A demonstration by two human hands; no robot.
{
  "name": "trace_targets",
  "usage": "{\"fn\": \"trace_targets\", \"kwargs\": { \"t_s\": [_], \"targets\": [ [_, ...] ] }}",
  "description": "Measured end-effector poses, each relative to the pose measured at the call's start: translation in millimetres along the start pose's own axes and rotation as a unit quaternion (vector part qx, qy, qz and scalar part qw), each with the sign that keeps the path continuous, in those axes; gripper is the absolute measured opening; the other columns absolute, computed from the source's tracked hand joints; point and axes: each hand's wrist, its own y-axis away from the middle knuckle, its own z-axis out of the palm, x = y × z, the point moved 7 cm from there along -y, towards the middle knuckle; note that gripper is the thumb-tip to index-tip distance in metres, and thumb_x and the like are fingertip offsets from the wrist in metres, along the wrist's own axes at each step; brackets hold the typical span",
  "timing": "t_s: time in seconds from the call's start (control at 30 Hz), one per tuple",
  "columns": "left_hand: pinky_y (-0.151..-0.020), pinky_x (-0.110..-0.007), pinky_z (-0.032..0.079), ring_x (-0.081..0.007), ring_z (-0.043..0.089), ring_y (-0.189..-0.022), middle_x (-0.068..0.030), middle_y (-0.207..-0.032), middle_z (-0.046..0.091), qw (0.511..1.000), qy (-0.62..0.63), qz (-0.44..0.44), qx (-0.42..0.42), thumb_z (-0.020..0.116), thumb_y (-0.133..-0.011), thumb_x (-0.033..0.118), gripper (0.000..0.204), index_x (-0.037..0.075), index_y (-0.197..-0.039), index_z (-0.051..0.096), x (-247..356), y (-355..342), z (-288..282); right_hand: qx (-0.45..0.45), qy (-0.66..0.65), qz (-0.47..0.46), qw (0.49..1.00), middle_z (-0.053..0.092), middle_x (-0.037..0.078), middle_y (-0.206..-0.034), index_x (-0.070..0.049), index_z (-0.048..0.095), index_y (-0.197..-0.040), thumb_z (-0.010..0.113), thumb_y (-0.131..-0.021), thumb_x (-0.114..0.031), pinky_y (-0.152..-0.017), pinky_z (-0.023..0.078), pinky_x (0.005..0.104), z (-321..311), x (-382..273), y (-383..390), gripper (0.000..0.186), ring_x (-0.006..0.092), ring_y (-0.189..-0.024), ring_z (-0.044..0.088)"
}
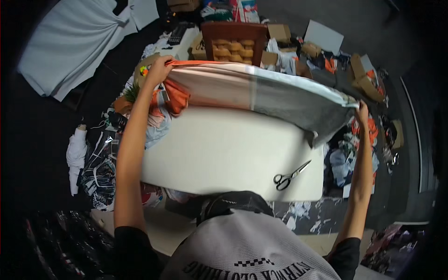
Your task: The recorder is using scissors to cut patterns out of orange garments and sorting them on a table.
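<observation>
A wide piece of cloth (294, 102), orange and peach at its left and grey with a pale edge at its right, is stretched between my two hands above the far side of a white table (219, 154). My left hand (161, 70) grips its far left corner, where an orange fold (176, 97) hangs down. With my right arm reached out wide, my right hand (361, 113) pinches the right end of the pale edge. Black-handled scissors (291, 175) lie on the table's right part, apart from both hands, their blades toward the far right.
Beyond the table stands a brown wooden chair (233, 32) with a woven back. Heaps of cloth scraps (343, 161) and cardboard boxes (366, 79) surround the table. At the left are a white roll (77, 156) and a large draped white cloth (70, 46).
</observation>
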Motion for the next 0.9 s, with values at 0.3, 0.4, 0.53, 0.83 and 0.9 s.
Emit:
{"fn": "trace_targets", "kwargs": {
  "t_s": [0.3, 0.4, 0.53, 0.83, 0.9],
  "targets": [
    [-0.08, -0.032, 0.046, -0.0266, 0.059, -0.081, -0.0099, -0.088, 0.065, 0.995, 0.024, -0.005, 0.098, 0.045, -0.067, -0.007, 0.032, 0.0, -0.092, 0.064, -18, 123, -5, 0.112, -0.059, -0.017, 0.992, 0.058, 0.011, -0.078, 0.0, 0.056, -0.086, 0.052, -0.082, -0.01, -0.067, 0.042, 0.0329, 17, -18, 67, 0.011, 0.0234, -0.07, 0.052],
    [-0.082, -0.034, 0.045, -0.0306, 0.057, -0.083, -0.0113, -0.089, 0.064, 0.996, 0.0, 0.034, 0.084, 0.047, -0.064, -0.009, 0.032, 0.001, -0.09, 0.063, -37, 158, 31, 0.136, -0.018, -0.005, 0.991, 0.055, 0.01, -0.073, -0.001, 0.053, -0.081, 0.051, -0.081, -0.009, -0.064, 0.041, 0.0345, 48, 28, 95, 0.008, 0.0249, -0.066, 0.049],
    [-0.082, -0.035, 0.044, -0.0312, 0.054, -0.085, -0.0116, -0.089, 0.061, 0.997, -0.061, -0.034, 0.042, 0.048, -0.063, -0.01, 0.026, 0.001, -0.084, 0.059, -58, 232, 61, 0.028, 0.012, 0.081, 0.996, 0.056, 0.013, -0.07, 0.0, 0.053, -0.079, 0.053, -0.081, -0.012, -0.061, 0.04, 0.0399, 95, 11, 136, 0.011, 0.0295, -0.061, 0.048],
    [-0.078, -0.037, 0.044, -0.0332, 0.055, -0.082, -0.0134, -0.087, 0.061, 0.989, -0.04, -0.135, 0.051, 0.05, -0.07, -0.005, 0.017, 0.0, -0.083, 0.059, -91, 239, 82, -0.081, 0.045, 0.186, 0.978, 0.052, 0.007, -0.064, -0.006, 0.05, -0.073, 0.049, -0.075, -0.007, -0.057, 0.038, 0.0375, 103, 93, 200, 0.003, 0.0226, -0.055, 0.045],
    [-0.078, -0.038, 0.045, -0.034, 0.057, -0.082, -0.0142, -0.088, 0.063, 0.987, -0.049, -0.152, 0.014, 0.051, -0.072, -0.002, 0.017, 0.0, -0.086, 0.061, -99, 237, 88, -0.072, 0.031, 0.175, 0.981, 0.051, 0.007, -0.063, -0.006, 0.049, -0.072, 0.048, -0.075, -0.006, -0.057, 0.037, 0.037, 106, 66, 192, 0.003, 0.0219, -0.055, 0.044]
  ]
}}
